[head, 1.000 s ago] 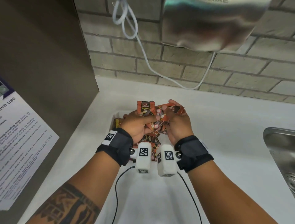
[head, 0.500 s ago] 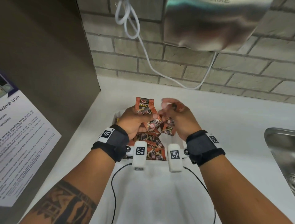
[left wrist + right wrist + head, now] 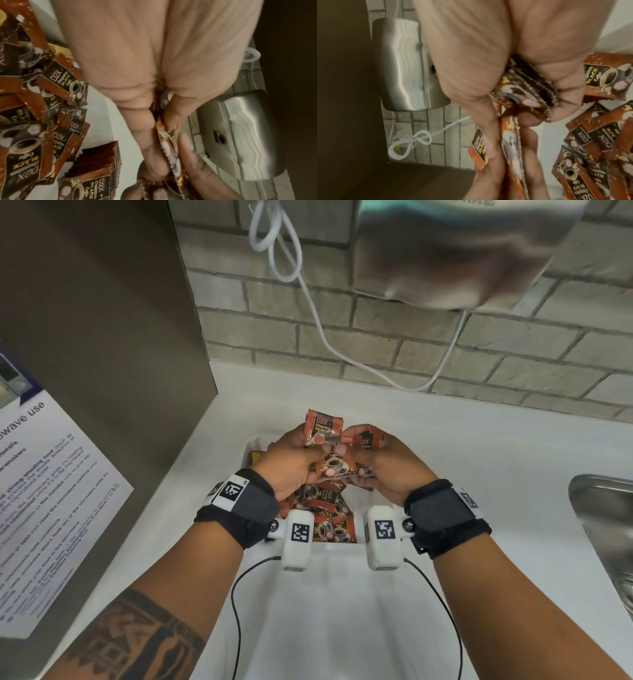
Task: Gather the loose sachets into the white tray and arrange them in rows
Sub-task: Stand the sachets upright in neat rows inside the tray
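Both hands hover together over the white tray, each holding orange-brown coffee sachets. My left hand grips a small upright bundle of sachets between thumb and fingers. My right hand pinches one sachet at its fingertips against the left bundle and holds a stack of sachets in its palm. Several loose sachets lie jumbled in the tray under the hands, also visible in the left wrist view as a loose pile of sachets.
The tray sits on a white counter against a brick wall. A brown cabinet side with a notice stands to the left. A steel dispenser and white cable hang above. A steel sink lies right.
My right hand drew apart from the left, then came back with a sachet pinched at its fingertips against the left hand's bundle. The left hand stayed over the tray.
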Action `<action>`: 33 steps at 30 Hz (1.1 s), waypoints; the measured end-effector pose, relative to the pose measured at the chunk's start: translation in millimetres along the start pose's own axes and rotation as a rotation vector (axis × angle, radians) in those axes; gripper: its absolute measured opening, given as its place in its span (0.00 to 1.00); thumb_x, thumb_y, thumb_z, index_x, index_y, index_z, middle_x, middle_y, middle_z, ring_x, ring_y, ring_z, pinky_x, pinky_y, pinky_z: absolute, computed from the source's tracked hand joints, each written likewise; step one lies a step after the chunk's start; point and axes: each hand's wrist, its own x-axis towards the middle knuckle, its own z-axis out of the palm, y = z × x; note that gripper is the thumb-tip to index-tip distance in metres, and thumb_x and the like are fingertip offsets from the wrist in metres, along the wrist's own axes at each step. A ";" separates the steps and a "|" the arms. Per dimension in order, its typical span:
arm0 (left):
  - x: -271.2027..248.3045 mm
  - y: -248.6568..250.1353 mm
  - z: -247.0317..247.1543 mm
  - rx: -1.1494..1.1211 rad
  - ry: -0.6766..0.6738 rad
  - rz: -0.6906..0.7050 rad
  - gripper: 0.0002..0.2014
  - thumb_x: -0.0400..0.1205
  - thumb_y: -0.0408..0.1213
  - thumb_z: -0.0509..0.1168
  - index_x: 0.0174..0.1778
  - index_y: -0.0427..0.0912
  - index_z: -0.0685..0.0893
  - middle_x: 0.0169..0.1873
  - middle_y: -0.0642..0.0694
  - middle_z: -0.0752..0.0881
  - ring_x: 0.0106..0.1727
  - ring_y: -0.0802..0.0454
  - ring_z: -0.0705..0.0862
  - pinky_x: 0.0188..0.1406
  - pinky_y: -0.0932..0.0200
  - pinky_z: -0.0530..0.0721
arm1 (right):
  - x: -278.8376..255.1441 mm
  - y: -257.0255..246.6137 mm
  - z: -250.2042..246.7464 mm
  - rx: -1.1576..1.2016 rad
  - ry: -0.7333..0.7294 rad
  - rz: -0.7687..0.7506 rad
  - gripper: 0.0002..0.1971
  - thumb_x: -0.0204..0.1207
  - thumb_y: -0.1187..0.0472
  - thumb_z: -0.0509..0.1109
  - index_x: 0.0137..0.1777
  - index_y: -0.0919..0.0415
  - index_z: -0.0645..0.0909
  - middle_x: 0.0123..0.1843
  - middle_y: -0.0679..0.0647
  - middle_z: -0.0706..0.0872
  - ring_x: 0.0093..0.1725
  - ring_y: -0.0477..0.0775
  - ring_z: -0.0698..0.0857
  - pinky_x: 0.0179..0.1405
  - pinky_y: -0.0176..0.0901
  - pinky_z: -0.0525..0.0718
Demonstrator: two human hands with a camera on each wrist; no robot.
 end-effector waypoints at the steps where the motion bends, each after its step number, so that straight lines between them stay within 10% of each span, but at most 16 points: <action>1: 0.7 -1.2 0.8 0.044 0.009 0.024 0.13 0.89 0.27 0.62 0.69 0.37 0.82 0.57 0.41 0.91 0.50 0.51 0.92 0.38 0.57 0.90 | -0.8 1.3 1.8 -0.011 -0.029 -0.008 0.18 0.73 0.64 0.80 0.61 0.58 0.81 0.52 0.57 0.90 0.53 0.57 0.89 0.51 0.52 0.85; 5: -0.2 0.7 1.7 -0.005 0.004 0.028 0.13 0.89 0.36 0.64 0.69 0.40 0.83 0.58 0.42 0.92 0.57 0.42 0.92 0.54 0.42 0.91 | -2.4 4.3 4.9 0.032 -0.047 -0.036 0.22 0.73 0.71 0.78 0.66 0.65 0.78 0.56 0.60 0.91 0.54 0.58 0.90 0.55 0.53 0.89; 10: 1.5 2.2 -3.4 -0.147 0.085 -0.047 0.10 0.91 0.34 0.60 0.65 0.39 0.83 0.55 0.40 0.91 0.46 0.40 0.93 0.51 0.44 0.92 | -3.6 5.1 -0.3 0.111 0.010 -0.035 0.16 0.78 0.75 0.70 0.60 0.57 0.79 0.51 0.56 0.90 0.52 0.58 0.88 0.52 0.56 0.86; 15: 2.1 0.0 -11.5 -0.008 0.143 0.026 0.11 0.90 0.34 0.63 0.66 0.37 0.82 0.59 0.37 0.91 0.57 0.41 0.92 0.49 0.52 0.92 | -5.2 1.5 -9.3 0.181 0.072 -0.070 0.21 0.81 0.76 0.61 0.70 0.58 0.78 0.58 0.59 0.91 0.59 0.56 0.90 0.50 0.51 0.86; 19: -0.8 -2.1 -6.7 -0.013 0.134 0.091 0.14 0.85 0.34 0.70 0.66 0.35 0.83 0.58 0.41 0.91 0.57 0.46 0.91 0.47 0.55 0.91 | -2.8 -1.5 2.2 0.109 0.101 -0.128 0.20 0.79 0.64 0.75 0.70 0.57 0.79 0.49 0.59 0.87 0.44 0.51 0.89 0.43 0.43 0.88; 24: -3.9 -4.4 0.7 0.006 0.046 0.120 0.14 0.84 0.31 0.70 0.66 0.38 0.84 0.58 0.40 0.91 0.59 0.46 0.91 0.50 0.54 0.91 | 0.7 0.2 16.4 0.097 0.086 -0.116 0.20 0.74 0.63 0.80 0.64 0.60 0.81 0.57 0.62 0.91 0.52 0.60 0.88 0.52 0.60 0.87; 33: -3.3 -1.8 -24.0 0.134 0.236 0.097 0.16 0.82 0.25 0.72 0.63 0.29 0.76 0.51 0.30 0.88 0.36 0.46 0.91 0.31 0.58 0.88 | 1.2 -4.8 -4.8 0.301 0.152 -0.091 0.15 0.84 0.70 0.64 0.65 0.57 0.82 0.58 0.61 0.90 0.63 0.64 0.88 0.60 0.64 0.87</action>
